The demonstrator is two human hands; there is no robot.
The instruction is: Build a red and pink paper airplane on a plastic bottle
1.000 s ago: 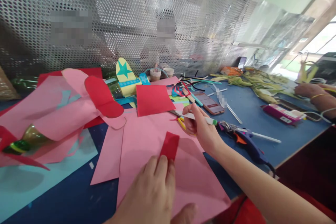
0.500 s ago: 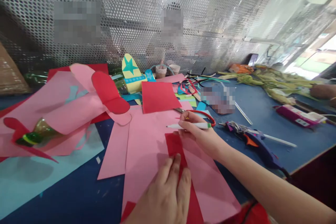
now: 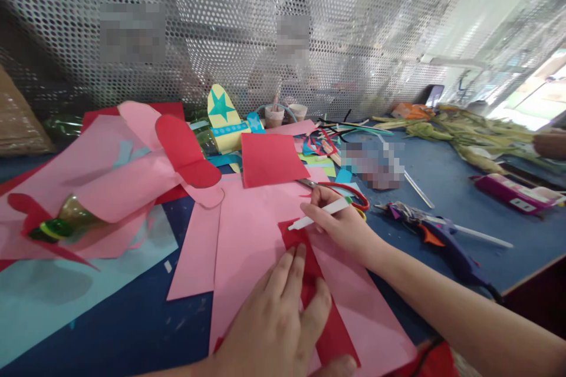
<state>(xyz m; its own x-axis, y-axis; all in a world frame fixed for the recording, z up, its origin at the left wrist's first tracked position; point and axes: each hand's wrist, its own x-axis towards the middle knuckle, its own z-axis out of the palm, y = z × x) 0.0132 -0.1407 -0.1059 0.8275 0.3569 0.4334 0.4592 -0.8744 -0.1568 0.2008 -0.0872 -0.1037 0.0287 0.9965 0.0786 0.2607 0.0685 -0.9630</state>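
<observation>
My left hand (image 3: 283, 312) lies with its fingers spread, pressing a long red paper strip (image 3: 329, 312) onto pink paper sheets (image 3: 245, 235). In my right hand (image 3: 338, 218) is a white marker (image 3: 321, 215) with a green end, pinched between thumb and fingers. Its tip is at the far end of the strip; whether it touches cannot be made out. Scissors (image 3: 354, 191) with red and yellow handles lie just behind my right hand, partly hidden by it. A red paper square (image 3: 272, 159) rests beyond the pink sheets.
At left is a pink paper-wrapped bottle (image 3: 79, 212) with red paper pieces, above a light blue sheet (image 3: 88, 300). A glue gun (image 3: 442, 241) and a purple box (image 3: 513, 193) lie at right. Dry husks (image 3: 469, 129) and another person's hand (image 3: 550, 144) are farther back.
The red strip now lies slanted, its length showing past my left hand, whose fingers have spread. My right hand has brought the marker down and left to the strip's far end.
</observation>
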